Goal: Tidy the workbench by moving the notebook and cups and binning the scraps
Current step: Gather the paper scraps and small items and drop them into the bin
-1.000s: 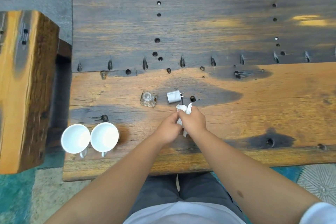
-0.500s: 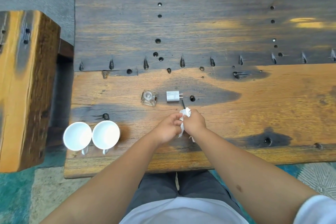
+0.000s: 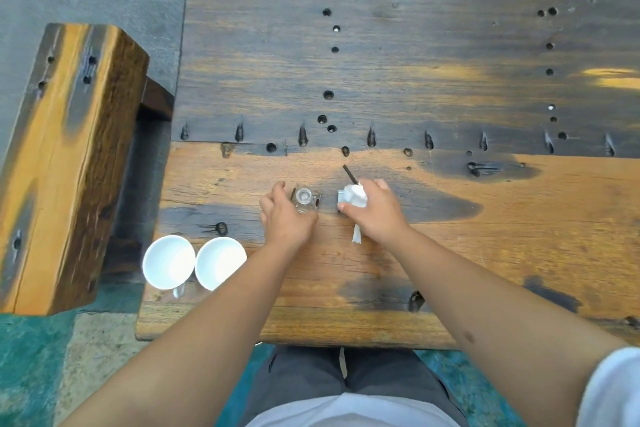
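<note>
worn wooden workbench (image 3: 450, 236): two white cups (image 3: 194, 265), glass bottle (image 3: 304, 200), white charger (image 3: 342, 198).

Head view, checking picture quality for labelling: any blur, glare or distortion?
Head view: wide-angle bending curves the bench edge; slight motion softness on the left hand and right hand; the cups are bright white with little inner detail; soft yellow sheen far right.
</note>
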Available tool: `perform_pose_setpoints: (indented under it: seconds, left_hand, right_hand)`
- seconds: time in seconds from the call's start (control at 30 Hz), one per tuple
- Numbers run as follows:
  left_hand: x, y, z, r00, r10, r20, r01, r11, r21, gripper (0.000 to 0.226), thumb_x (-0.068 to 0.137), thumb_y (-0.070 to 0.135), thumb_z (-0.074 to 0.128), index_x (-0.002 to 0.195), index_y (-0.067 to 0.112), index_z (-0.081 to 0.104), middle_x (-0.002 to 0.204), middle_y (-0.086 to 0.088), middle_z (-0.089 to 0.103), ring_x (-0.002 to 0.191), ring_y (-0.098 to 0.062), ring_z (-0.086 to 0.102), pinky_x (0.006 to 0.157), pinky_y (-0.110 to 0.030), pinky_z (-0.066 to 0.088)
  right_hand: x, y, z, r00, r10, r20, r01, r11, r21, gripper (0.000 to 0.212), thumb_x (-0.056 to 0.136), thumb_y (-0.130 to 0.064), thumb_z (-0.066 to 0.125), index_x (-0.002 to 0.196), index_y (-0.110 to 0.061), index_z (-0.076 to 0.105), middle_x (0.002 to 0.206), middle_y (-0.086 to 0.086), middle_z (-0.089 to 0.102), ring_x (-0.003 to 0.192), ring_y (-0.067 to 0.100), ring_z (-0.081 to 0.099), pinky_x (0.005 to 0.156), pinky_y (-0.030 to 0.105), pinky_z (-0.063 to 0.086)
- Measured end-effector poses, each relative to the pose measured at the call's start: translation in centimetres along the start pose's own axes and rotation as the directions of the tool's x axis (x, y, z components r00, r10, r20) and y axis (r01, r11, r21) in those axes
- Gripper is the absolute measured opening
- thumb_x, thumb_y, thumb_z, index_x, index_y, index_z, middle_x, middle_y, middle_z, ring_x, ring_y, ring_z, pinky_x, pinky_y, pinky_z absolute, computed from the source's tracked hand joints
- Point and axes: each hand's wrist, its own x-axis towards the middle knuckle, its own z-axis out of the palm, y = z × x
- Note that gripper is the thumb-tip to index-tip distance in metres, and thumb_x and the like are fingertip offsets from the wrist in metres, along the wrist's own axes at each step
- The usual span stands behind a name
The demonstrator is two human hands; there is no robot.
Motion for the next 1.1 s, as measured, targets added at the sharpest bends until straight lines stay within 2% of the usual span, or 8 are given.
perform_pose_setpoints:
  seconds: [0.13,0.33,0.57,0.67,0.8,0.9,1.0,1.1]
  left_hand:
    - [1.3,-0.7,0.8,0.995,0.066,0.071,-0.070,0.996,0.050,0.083,0.075,0.033,0.078,0.144,0.031,0.033,0.141,-0.007,0.037,0.129,-0.029,0.037,0.103,-0.037,0.033]
    - [1.7,-1.0,1.3,0.993,0.120,-0.016,-0.118,0.990,0.083,0.071,0.074,0.040,0.079,0.135,0.032,0.043,0.134,-0.004,0.047,0.123,-0.027,0.045,0.097,-0.038,0.040]
    - [0.7,-0.6,0.7,0.981,0.190,0.045,-0.193,0.979,0.072,0.059,0.077,0.036,0.075,0.130,0.032,0.051,0.128,-0.005,0.052,0.112,-0.024,0.054,0.094,-0.038,0.047]
    - [-1.5,-0.6,0.3,0.960,0.274,0.066,-0.273,0.962,-0.019,0.059,0.076,0.032,0.077,0.130,0.030,0.053,0.125,-0.001,0.051,0.097,-0.011,0.050,0.084,-0.026,0.041]
    - [-5.1,-1.3,-0.2,0.944,0.323,0.071,-0.319,0.946,-0.064,0.060,0.076,0.029,0.077,0.131,0.031,0.052,0.119,0.002,0.049,0.095,-0.007,0.048,0.082,-0.020,0.035]
    - [-8.3,-2.0,-0.7,0.947,0.320,0.040,-0.315,0.944,-0.102,0.060,0.076,0.028,0.078,0.131,0.030,0.054,0.115,0.003,0.050,0.098,-0.006,0.050,0.085,-0.018,0.035]
    - [-12.0,-3.5,-1.3,0.954,0.298,-0.021,-0.298,0.943,-0.146,0.060,0.075,0.024,0.079,0.131,0.028,0.056,0.115,0.002,0.052,0.106,-0.013,0.054,0.090,-0.023,0.040]
    - [-15.5,-5.7,-2.0,0.972,0.220,-0.086,-0.234,0.947,-0.219,0.062,0.076,0.022,0.080,0.133,0.027,0.055,0.120,0.001,0.052,0.112,-0.014,0.054,0.099,-0.027,0.043]
  right_hand:
    - [1.9,0.2,0.4,0.992,-0.078,0.095,0.103,0.946,-0.307,0.074,0.072,-0.057,0.073,0.135,-0.031,0.042,0.128,-0.005,0.040,0.099,0.026,0.058,0.075,0.037,0.048]
    - [2.3,0.6,1.6,0.990,-0.116,0.083,0.143,0.796,-0.588,0.051,0.081,-0.052,0.066,0.122,-0.027,0.045,0.126,0.000,0.048,0.096,0.033,0.063,0.066,0.036,0.040]
    - [0.5,0.9,0.8,0.999,-0.035,-0.032,0.016,0.887,-0.461,0.047,0.077,-0.065,0.060,0.104,-0.027,0.052,0.114,-0.002,0.063,0.102,0.029,0.061,0.065,0.035,0.039]
    - [-1.2,1.2,0.1,0.996,-0.037,-0.084,-0.001,0.908,-0.419,0.043,0.076,-0.067,0.060,0.092,-0.030,0.046,0.106,-0.002,0.064,0.097,0.027,0.061,0.063,0.035,0.041]
    - [-3.5,1.8,-0.8,0.989,-0.122,-0.088,0.073,0.901,-0.427,0.041,0.076,-0.065,0.062,0.088,-0.029,0.044,0.098,-0.001,0.063,0.092,0.027,0.062,0.062,0.036,0.046]
    - [-5.1,2.0,-1.6,0.986,-0.155,-0.067,0.109,0.888,-0.446,0.046,0.077,-0.065,0.061,0.102,-0.027,0.054,0.104,-0.001,0.065,0.095,0.027,0.062,0.066,0.038,0.051]
    - [-7.0,2.0,-2.1,0.974,-0.224,0.005,0.200,0.857,-0.475,0.041,0.078,-0.065,0.060,0.090,-0.029,0.046,0.098,-0.001,0.064,0.089,0.025,0.061,0.057,0.034,0.045]
    - [-8.7,1.6,-2.0,0.951,-0.293,0.100,0.303,0.817,-0.491,0.045,0.079,-0.065,0.059,0.099,-0.025,0.053,0.096,-0.004,0.063,0.084,0.022,0.060,0.054,0.032,0.044]
